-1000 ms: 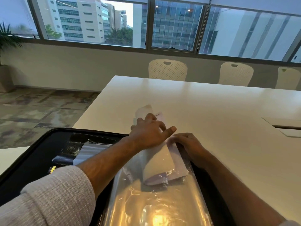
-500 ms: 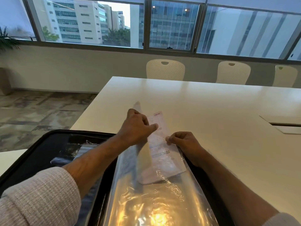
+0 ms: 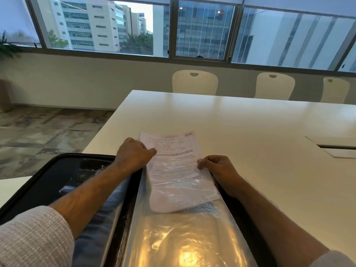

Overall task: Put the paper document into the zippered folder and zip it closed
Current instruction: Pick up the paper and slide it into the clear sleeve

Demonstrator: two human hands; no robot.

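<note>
At the bottom of the frame I see the black folder [image 3: 48, 182] lying open, its clear sleeve [image 3: 179, 237] glaring at lower centre. The paper [image 3: 173, 166] sits half inside the sleeve, its top out on the table [image 3: 250, 122]. My left hand [image 3: 133, 155] pinches its left edge; my right hand [image 3: 217, 166] pinches the right. Chairs [image 3: 194, 81] stand beyond.

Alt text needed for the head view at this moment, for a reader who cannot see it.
Two bare hands slide a printed paper document into a clear plastic sleeve of an open black zippered folder on a white table. The left hand pinches the page's left edge, the right hand its right edge; the top half still sticks out. Three white chairs and windows lie beyond.
</note>
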